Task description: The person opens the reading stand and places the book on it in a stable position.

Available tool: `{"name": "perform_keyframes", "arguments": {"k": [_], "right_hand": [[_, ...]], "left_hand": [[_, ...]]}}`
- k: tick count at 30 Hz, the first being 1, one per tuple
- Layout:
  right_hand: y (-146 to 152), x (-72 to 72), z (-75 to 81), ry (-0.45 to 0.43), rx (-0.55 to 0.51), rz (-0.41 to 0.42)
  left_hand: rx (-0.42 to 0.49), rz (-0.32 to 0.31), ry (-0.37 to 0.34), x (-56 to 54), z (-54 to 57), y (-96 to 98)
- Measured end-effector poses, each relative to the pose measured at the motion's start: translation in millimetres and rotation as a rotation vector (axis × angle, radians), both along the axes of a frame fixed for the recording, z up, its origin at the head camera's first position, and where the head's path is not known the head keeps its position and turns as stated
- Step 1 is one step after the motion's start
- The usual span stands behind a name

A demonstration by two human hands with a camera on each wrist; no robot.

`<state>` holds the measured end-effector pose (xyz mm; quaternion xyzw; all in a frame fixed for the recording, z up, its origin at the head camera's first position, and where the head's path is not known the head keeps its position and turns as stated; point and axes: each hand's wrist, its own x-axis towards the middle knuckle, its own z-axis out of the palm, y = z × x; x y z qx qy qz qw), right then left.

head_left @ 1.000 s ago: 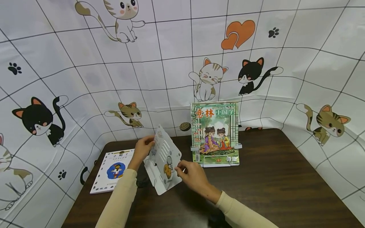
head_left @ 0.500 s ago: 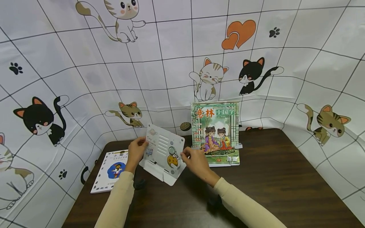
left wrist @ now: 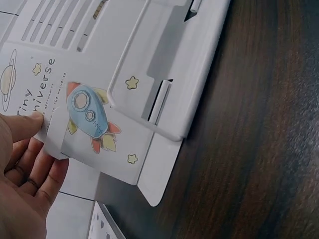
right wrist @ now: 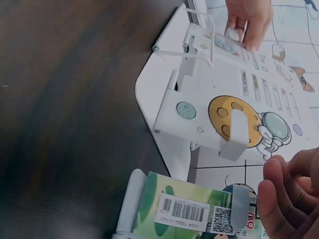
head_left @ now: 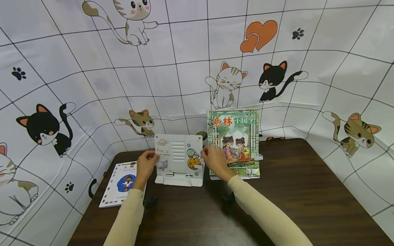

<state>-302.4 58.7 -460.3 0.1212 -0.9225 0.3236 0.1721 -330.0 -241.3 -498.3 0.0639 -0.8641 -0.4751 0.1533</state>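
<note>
A white metal book stand [head_left: 180, 165] with space cartoons faces me upright at the back of the table. My left hand [head_left: 146, 166] pinches its left edge; in the left wrist view the thumb [left wrist: 24, 126] lies on the front and the other fingers are behind. On the right edge, my right hand [head_left: 216, 162] holds on with bent fingertips. The right wrist view shows these fingers [right wrist: 273, 196] at the edge, beside the small clip [right wrist: 237, 134]. A wire holder [left wrist: 124, 47] crosses the stand's lower front in the left wrist view.
Right of the stand, a green magazine [head_left: 237, 136] leans upright in a similar stand. To the left a white picture book [head_left: 115, 186] lies flat on the dark wooden table [head_left: 295, 191]. A cat-print sheet [head_left: 172, 82] hangs close behind the table.
The book stand has turned from an angled side view to face me and moved back, ending beside the magazine. Both hands moved with it, one on each side edge.
</note>
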Motion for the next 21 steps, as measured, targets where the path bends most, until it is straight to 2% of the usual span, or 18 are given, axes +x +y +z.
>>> {"name": "perform_keyframes", "arguments": {"k": [10,21], "right_hand": [[1,-13.0,-2.6,0.019,0.046,-0.019],[0,-16.1,-3.4,0.045,0.049,-0.037]], "left_hand": [[0.047,0.012,-0.001,3.4,-2.8,2.4],[0.061,0.028,-0.004,2.9,-5.6,2.5]]}}
